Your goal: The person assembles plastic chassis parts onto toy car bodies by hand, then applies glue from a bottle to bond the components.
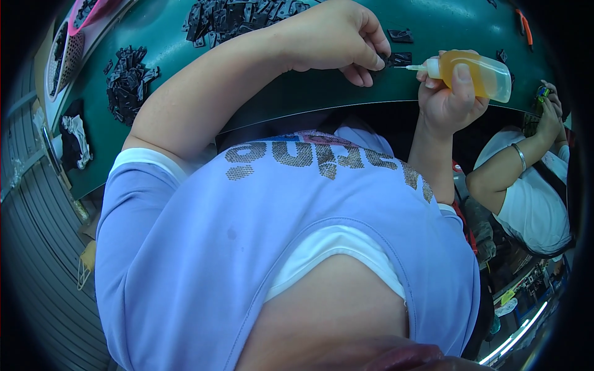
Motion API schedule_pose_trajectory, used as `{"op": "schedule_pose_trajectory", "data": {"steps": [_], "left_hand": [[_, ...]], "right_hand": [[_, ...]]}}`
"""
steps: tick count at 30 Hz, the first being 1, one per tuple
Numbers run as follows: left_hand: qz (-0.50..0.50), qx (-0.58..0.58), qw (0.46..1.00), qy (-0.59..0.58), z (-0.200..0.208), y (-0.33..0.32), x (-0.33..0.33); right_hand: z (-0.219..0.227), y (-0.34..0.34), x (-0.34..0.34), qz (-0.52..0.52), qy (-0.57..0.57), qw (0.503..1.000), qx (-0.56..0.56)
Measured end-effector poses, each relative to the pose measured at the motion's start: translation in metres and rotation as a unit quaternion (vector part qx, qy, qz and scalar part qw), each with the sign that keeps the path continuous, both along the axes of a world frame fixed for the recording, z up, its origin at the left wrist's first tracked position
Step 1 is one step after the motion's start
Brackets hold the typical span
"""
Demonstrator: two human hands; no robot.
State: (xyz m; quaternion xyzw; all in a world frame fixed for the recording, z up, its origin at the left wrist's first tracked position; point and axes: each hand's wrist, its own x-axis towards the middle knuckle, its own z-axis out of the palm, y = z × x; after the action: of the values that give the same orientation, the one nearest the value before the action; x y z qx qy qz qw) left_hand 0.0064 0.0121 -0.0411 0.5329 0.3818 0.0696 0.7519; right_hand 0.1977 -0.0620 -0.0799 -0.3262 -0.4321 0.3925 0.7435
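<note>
In my right hand [448, 102] is a squeeze bottle [492, 78] of amber liquid, lying nearly level with its thin needle tip pointing left. My left hand [346, 40] reaches across from the left, its thumb and fingers pinched on a small black plastic part [382, 60], mostly hidden by the fingertips. The needle's end is close to this part; whether they touch I cannot tell. Beside my left fingertips lie a flat black piece [401, 59] and, farther back, another black piece [401, 36] on the green table [445, 25].
A large heap of black parts [229, 18] lies at the back, a smaller pile [128, 86] at the left. White and pink baskets [71, 55] stand far left near a crumpled cloth [77, 142]. Orange-handled pliers [526, 28] lie back right. A co-worker's arm [535, 145] rests at the right.
</note>
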Motion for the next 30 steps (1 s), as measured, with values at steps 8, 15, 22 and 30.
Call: {"op": "schedule_pose_trajectory", "data": {"steps": [8, 15, 22, 30], "left_hand": [[0.01, -0.005, 1.0, 0.006, 0.0016, 0.0004, 0.0009], [0.001, -0.002, 1.0, 0.006, 0.0034, 0.0005, 0.0019], [0.004, 0.063, 0.998, 0.014, 0.0016, -0.0012, 0.0022], [0.019, 0.005, 1.0, 0.02, 0.0018, -0.0005, -0.0028]], "right_hand": [[-0.001, -0.0049, -0.0042, 0.024, -0.069, 0.997, 0.003], [-0.0001, -0.0056, -0.0035, 0.022, -0.113, 0.993, 0.018], [-0.0003, -0.0056, -0.0054, 0.026, -0.105, 0.994, 0.014], [0.0, 0.0007, -0.009, 0.02, -0.065, 0.998, 0.006]]}}
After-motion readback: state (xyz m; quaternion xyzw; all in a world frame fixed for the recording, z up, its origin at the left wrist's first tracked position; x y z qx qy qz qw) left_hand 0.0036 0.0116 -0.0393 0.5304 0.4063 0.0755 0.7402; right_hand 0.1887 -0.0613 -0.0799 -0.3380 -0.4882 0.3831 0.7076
